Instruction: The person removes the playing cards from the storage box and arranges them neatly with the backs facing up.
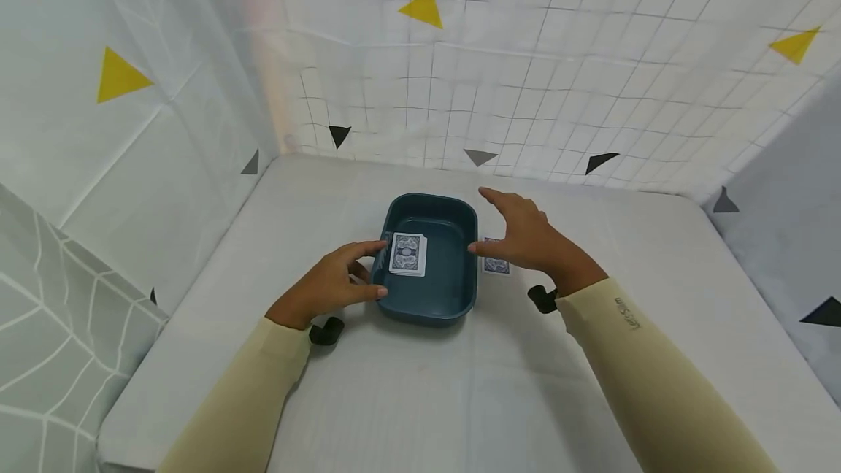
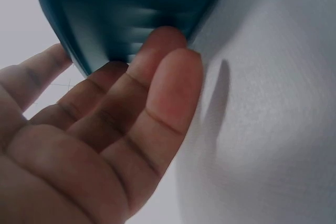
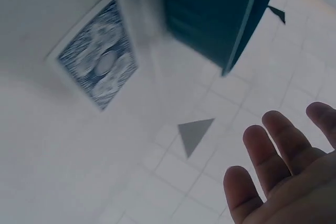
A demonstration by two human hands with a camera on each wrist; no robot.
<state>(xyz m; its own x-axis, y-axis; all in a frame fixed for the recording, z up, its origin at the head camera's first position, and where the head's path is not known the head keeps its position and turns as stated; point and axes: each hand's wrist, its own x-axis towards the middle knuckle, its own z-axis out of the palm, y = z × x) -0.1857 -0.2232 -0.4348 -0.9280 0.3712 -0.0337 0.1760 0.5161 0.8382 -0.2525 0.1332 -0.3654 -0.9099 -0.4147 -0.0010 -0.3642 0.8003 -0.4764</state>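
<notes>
Loosely spread, the person's left hand (image 1: 325, 283) is rested at the left side of a dark teal, rounded-rectangular tub (image 1: 430, 314); its wall is touched, and nothing is seen grasped. The right hand (image 1: 528, 236) is held open and empty by the right rim, fingers parted; whether the rim is touched by the thumb cannot be told. Partly hidden by that thumb, a single blue-and-white playing card (image 1: 497, 267) is laid just right of the tub, long axis pointing away from the person, much nearer the right hand. Inside, a matching card stack (image 1: 406, 252) is set along the left wall. All is carried by a white, cloth-covered surface (image 1: 407, 400), backed by grid-lined white sheeting (image 1: 591, 93).
</notes>
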